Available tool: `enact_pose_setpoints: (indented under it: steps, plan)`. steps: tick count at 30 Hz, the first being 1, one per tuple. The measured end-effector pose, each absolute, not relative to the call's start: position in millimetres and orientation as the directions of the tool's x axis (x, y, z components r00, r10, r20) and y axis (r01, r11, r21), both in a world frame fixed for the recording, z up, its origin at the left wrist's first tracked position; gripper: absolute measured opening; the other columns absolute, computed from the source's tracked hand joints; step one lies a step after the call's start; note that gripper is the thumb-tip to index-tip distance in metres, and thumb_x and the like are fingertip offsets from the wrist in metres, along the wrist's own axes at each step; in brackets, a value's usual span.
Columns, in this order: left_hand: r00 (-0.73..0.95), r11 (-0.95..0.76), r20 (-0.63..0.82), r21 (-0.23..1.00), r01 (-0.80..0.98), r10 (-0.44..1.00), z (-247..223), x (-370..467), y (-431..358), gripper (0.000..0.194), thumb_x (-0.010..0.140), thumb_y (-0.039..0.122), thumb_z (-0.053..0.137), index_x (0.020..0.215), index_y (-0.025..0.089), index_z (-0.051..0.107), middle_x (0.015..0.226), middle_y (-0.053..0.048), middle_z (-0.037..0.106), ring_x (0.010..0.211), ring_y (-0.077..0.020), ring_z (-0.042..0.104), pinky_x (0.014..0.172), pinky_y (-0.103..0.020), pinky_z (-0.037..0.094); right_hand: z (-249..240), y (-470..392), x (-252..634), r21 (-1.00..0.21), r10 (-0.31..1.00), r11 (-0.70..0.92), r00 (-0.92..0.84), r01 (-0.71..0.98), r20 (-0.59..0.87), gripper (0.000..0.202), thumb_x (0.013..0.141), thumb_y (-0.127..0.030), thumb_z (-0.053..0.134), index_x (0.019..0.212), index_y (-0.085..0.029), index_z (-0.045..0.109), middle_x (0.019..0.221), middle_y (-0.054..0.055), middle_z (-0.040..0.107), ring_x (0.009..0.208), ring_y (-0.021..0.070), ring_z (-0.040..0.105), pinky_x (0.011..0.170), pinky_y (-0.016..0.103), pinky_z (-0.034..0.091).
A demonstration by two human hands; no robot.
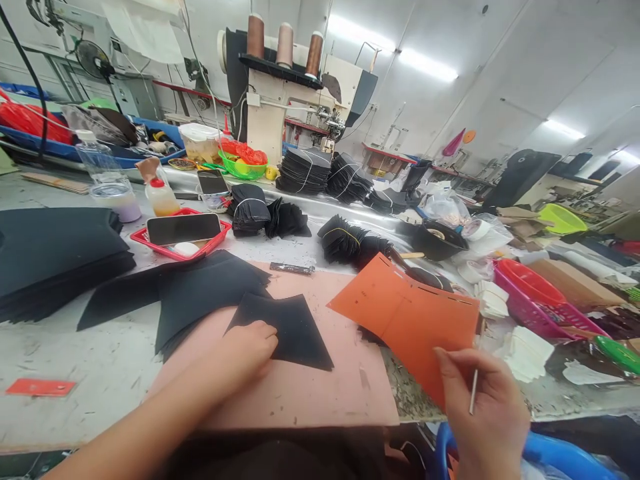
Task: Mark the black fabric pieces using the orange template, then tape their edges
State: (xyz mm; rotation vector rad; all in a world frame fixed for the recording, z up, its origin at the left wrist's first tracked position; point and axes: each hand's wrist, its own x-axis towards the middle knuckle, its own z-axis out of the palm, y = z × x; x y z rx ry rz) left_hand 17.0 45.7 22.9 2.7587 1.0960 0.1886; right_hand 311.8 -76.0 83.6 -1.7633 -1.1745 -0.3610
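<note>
My left hand (253, 350) rests on the lower left part of a black cut piece (295, 327), its fingers curled and partly hidden. That piece lies flat on a pink board (345, 393). At the right, my right hand (480, 400) pinches the lower edge of an orange sheet (415, 320) between thumb and fingers. A thin pale stick (473, 392) is also held in this hand. The orange sheet is tilted and has slots and small marks. Larger black pieces (205, 293) overlap the board's left side.
A black stack (55, 247) lies at the left. Behind the board are a red basket (200, 250) holding a phone (183, 229), a glue bottle (161, 197) and tied black bundles (340, 240). A pink basket (545, 307) stands at the right, below a sewing machine (280, 100) further back.
</note>
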Motion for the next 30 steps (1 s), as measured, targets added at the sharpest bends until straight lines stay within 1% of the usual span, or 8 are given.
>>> enact_pose_setpoints:
  steps: [6, 10, 12, 16, 19, 23, 26, 30]
  plan:
    - [0.785, -0.804, 0.174, 0.094, 0.588, 0.594, 20.7, 21.1, 30.0, 0.02, 0.075, 0.008, 0.05, 0.083, 0.016, 0.066, 0.096, -0.009, 0.069, 0.082, -0.0189, 0.064, 0.07, -0.028, 0.051, 76.2, -67.8, 301.1, -0.528, 0.571, -0.026, 0.446, 0.849, 0.689, 0.033, 0.078, -0.053, 0.058, 0.073, -0.021, 0.056, 0.071, 0.004, 0.061, 0.067, 0.0191, 0.058, 0.064, 0.029, 0.043]
    - [0.854, -0.885, 0.246, 0.034, 0.465, 0.458, 12.0, 32.6, -10.2, 0.017, 0.07, 0.007, 0.056, 0.08, 0.016, 0.066, 0.091, -0.009, 0.07, 0.067, -0.0182, 0.063, 0.046, -0.026, 0.045, 73.1, -50.7, 288.3, -0.598, 0.615, 0.039, 0.452, 0.8, 0.646, 0.024, 0.079, -0.045, 0.058, 0.074, -0.021, 0.054, 0.071, 0.003, 0.061, 0.066, 0.0183, 0.058, 0.064, 0.028, 0.043]
    - [0.867, -0.911, 0.297, 0.033, 0.41, 0.401, 17.4, 32.7, -29.5, 0.014, 0.073, 0.009, 0.056, 0.079, 0.018, 0.066, 0.086, -0.008, 0.07, 0.061, -0.0167, 0.06, 0.044, -0.026, 0.043, 67.8, -39.8, 280.0, -0.66, 0.711, 0.066, 0.429, 0.748, 0.557, 0.02, 0.079, -0.041, 0.057, 0.076, -0.021, 0.053, 0.069, 0.002, 0.061, 0.064, 0.0179, 0.058, 0.062, 0.028, 0.044]
    - [0.785, -0.949, 0.55, 0.045, 0.313, 0.285, 46.9, 19.7, -39.8, 0.018, 0.08, 0.015, 0.055, 0.093, 0.024, 0.064, 0.087, -0.005, 0.068, 0.067, -0.0153, 0.059, 0.059, -0.028, 0.05, 44.9, -27.3, 261.2, -0.737, 0.945, 0.038, 0.215, 0.674, 0.246, 0.012, 0.073, -0.033, 0.058, 0.073, -0.022, 0.052, 0.075, 0.003, 0.065, 0.07, 0.0207, 0.061, 0.064, 0.03, 0.046]
    - [0.742, -0.892, 0.533, 0.057, 0.448, 0.407, 51.8, 12.3, -25.0, 0.022, 0.079, 0.026, 0.059, 0.101, 0.021, 0.064, 0.098, -0.008, 0.067, 0.082, -0.0199, 0.062, 0.071, -0.032, 0.052, 27.7, -30.2, 248.7, -0.744, 0.993, 0.041, 0.056, 0.667, 0.105, 0.008, 0.07, -0.019, 0.059, 0.071, -0.022, 0.051, 0.092, 0.006, 0.068, 0.089, 0.0237, 0.064, 0.074, 0.033, 0.048]
    - [0.724, -0.797, 0.374, 0.075, 0.599, 0.579, 18.5, 9.5, -9.6, 0.054, 0.07, 0.058, 0.063, 0.113, 0.025, 0.061, 0.112, -0.009, 0.065, 0.115, -0.0352, 0.051, 0.09, -0.047, 0.046, 19.5, -38.0, 243.2, -0.722, 0.991, 0.088, 0.011, 0.686, 0.132, 0.011, 0.071, -0.014, 0.058, 0.073, -0.023, 0.053, 0.108, 0.009, 0.066, 0.105, 0.0252, 0.06, 0.081, 0.036, 0.049]
    - [0.68, -0.763, 0.385, 0.112, 0.636, 0.624, -3.5, 9.0, -12.1, 0.057, 0.069, 0.057, 0.063, 0.116, 0.026, 0.06, 0.118, -0.007, 0.063, 0.123, -0.0359, 0.045, 0.098, -0.049, 0.041, 17.5, -40.1, 245.5, -0.712, 0.991, 0.088, 0.011, 0.697, 0.134, 0.008, 0.074, -0.016, 0.056, 0.072, -0.024, 0.054, 0.104, 0.009, 0.069, 0.101, 0.0255, 0.063, 0.08, 0.037, 0.051]
    - [0.639, -0.746, 0.419, 0.164, 0.645, 0.645, -6.4, 10.7, -16.2, 0.057, 0.065, 0.053, 0.066, 0.113, 0.025, 0.062, 0.121, -0.007, 0.061, 0.121, -0.0334, 0.047, 0.101, -0.046, 0.039, 11.7, -40.1, 248.3, -0.725, 0.992, 0.062, 0.037, 0.686, 0.12, 0.006, 0.077, -0.022, 0.054, 0.071, -0.023, 0.055, 0.104, 0.011, 0.07, 0.097, 0.0261, 0.065, 0.078, 0.038, 0.052]
